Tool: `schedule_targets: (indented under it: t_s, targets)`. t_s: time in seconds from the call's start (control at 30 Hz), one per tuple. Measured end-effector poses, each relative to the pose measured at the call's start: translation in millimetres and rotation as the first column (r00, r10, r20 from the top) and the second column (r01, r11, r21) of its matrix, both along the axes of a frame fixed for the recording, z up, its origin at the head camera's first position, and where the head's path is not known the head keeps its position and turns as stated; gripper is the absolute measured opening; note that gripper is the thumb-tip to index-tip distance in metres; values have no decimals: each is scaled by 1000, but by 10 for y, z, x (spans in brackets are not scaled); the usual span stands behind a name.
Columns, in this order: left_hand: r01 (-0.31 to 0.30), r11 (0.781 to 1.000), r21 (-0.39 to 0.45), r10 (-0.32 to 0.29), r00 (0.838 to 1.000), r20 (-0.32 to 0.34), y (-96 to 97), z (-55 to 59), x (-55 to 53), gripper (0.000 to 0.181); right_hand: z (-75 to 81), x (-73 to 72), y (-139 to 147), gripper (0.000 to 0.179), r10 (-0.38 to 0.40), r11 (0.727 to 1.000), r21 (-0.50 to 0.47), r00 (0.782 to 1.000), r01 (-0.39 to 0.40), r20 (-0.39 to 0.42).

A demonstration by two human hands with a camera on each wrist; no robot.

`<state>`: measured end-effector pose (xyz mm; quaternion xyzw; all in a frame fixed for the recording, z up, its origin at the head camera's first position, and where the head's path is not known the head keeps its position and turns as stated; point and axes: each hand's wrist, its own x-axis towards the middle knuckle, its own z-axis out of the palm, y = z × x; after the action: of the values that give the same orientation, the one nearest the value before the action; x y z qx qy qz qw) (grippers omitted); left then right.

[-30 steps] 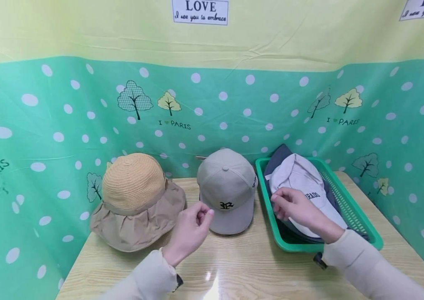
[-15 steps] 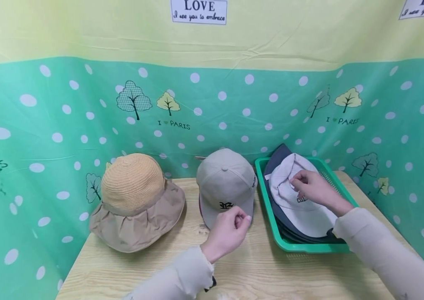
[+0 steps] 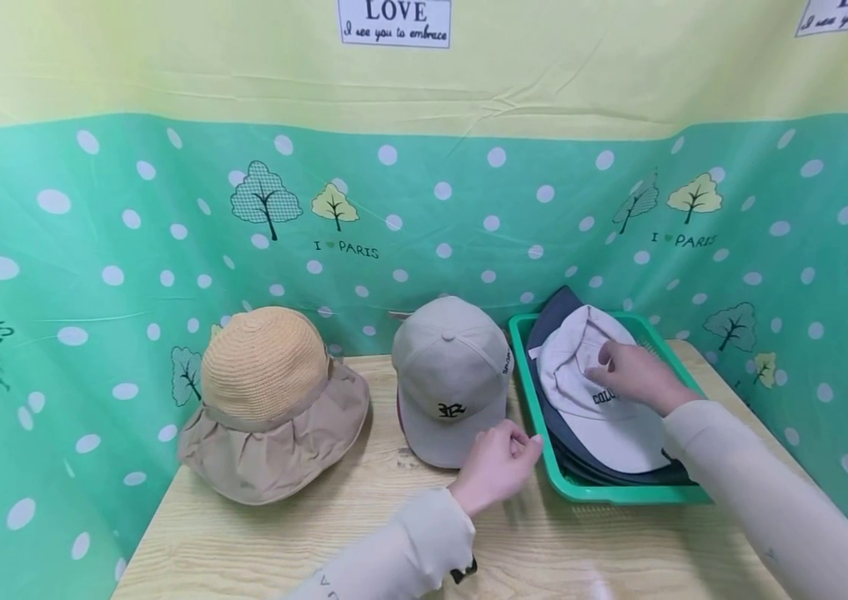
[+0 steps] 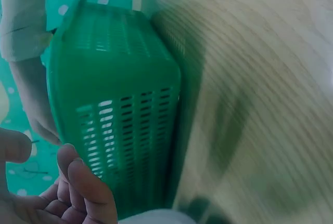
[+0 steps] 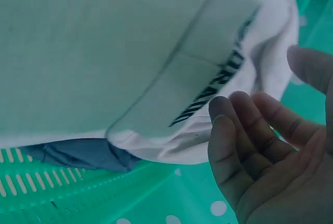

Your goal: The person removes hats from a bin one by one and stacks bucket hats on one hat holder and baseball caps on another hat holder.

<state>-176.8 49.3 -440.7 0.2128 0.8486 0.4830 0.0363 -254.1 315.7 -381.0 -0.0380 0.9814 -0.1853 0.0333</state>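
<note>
A white baseball cap (image 3: 607,425) with dark lettering lies in a green plastic basket (image 3: 554,479). Under it are dark navy hats (image 3: 560,312). My right hand (image 3: 637,379) is over the white cap's crown; in the right wrist view its thumb stands apart from loosely bent fingers (image 5: 270,141), with nothing between them. Whether it touches the cap I cannot tell. My left hand (image 3: 497,467), fingers relaxed and holding nothing, is just left of the basket's near corner. It partly covers the brim of a grey baseball cap (image 3: 449,358) with a black emblem.
A straw sun hat (image 3: 266,367) with a wide tan fabric brim stands at the left of the wooden table (image 3: 363,508). A green and yellow printed curtain (image 3: 424,275) closes off the back and both sides.
My left hand has moved right, from beside the sun hat past the grey cap's brim. My right hand has shifted right and slightly up over the white cap, whose brim now lies further left.
</note>
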Motion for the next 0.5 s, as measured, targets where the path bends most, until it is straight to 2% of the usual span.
schedule_targets:
  t_s: [0.1, 0.2, 0.5]
  targets:
    - [-6, 1000, -12, 6, 1000, -8, 79, -28, -1, 28, -52, -26, 3, 41, 9, 999, 52, 1000, -9, 12]
    - [-17, 1000, -26, 17, 1000, -25, 140, -57, 1, 28, -98, -33, -7, 39, 19, 993, 115, 1000, -18, -9]
    - [-16, 1000, -3, 16, 1000, 1, 222, -133, -12, 22, -198, -46, 14, 15, 62, 973, 227, 997, -49, -52]
